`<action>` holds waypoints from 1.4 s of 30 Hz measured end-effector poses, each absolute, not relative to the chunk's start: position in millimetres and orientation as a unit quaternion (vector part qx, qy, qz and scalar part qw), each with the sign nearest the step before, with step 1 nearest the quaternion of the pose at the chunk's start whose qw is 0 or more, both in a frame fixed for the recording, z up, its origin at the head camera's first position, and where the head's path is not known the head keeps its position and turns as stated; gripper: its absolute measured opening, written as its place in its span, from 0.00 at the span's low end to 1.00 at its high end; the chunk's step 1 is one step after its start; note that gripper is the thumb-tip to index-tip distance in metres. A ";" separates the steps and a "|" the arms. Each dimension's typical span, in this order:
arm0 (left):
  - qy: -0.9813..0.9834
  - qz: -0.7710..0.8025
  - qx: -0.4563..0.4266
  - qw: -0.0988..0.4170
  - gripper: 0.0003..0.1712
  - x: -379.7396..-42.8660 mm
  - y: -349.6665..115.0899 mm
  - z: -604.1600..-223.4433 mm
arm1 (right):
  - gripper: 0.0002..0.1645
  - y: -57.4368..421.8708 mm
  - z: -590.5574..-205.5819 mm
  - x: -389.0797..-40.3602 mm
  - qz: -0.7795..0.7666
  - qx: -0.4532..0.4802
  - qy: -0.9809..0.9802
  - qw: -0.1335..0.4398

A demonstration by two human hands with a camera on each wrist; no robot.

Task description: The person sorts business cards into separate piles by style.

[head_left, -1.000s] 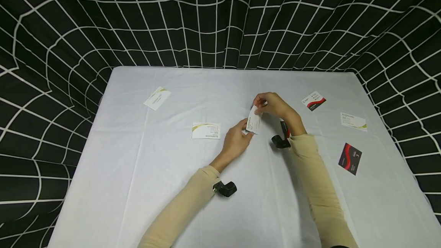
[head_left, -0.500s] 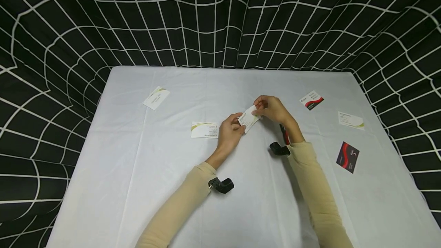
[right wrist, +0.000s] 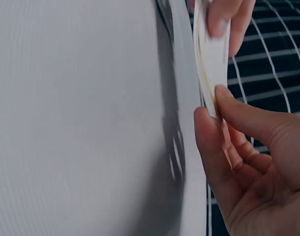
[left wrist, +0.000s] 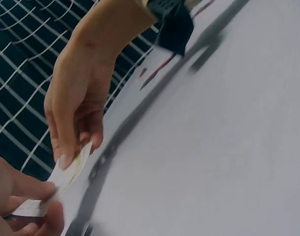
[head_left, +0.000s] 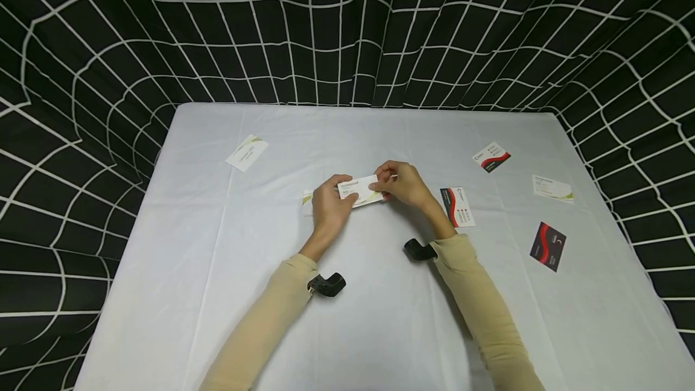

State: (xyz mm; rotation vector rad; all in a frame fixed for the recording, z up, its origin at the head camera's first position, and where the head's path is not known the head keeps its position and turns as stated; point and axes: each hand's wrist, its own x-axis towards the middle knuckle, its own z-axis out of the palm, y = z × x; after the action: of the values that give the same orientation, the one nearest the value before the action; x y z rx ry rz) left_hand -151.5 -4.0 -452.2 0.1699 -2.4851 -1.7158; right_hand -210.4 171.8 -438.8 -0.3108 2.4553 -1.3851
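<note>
White business cards (head_left: 359, 189) with gold curves are held just above the table, between both hands. More than one layer shows along their edge in the right wrist view. My left hand (head_left: 329, 207) pinches their left end, thumb on top. At the other end, my right hand (head_left: 404, 184) pinches them between thumb and fingers (right wrist: 211, 130). Another white and gold business card (head_left: 307, 203) lies on the table, mostly hidden behind my left hand. Close to my right wrist lies a white business card (head_left: 460, 207) with a red and black band.
A white cloth covers the table (head_left: 260, 270). A white and gold card (head_left: 247, 152) lies far left. On the right are a white, red and black card (head_left: 491, 157), a white and gold card (head_left: 552, 189) and a black and red card (head_left: 548, 247). A gridded black curtain (head_left: 336, 29) hangs behind.
Both hands have moved left with the business cards, which have turned from steeply tilted to nearly level. My left hand now covers much of the card on the table; the red-banded card is uncovered.
</note>
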 end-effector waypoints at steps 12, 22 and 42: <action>-0.897 -0.430 0.055 0.086 0.21 -146.9 -48.5 -447.6 | 0.21 127.0 -449.1 -192.3 -0.469 -0.094 0.866 0.149; -0.921 -0.376 0.062 0.076 0.23 -144.3 -57.6 -452.4 | 0.19 109.5 -452.4 -185.8 -0.445 -0.097 0.880 0.133; -0.934 -0.345 0.066 0.066 0.24 -141.4 -61.8 -463.3 | 0.16 101.6 -458.4 -186.0 -0.395 -0.122 0.901 0.128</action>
State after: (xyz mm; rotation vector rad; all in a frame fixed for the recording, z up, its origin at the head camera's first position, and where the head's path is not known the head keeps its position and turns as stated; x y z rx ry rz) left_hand -141.4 -61.8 -463.3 0.1989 -2.8157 -1.0414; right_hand -186.0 101.6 -458.4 -0.3558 2.6226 -1.1498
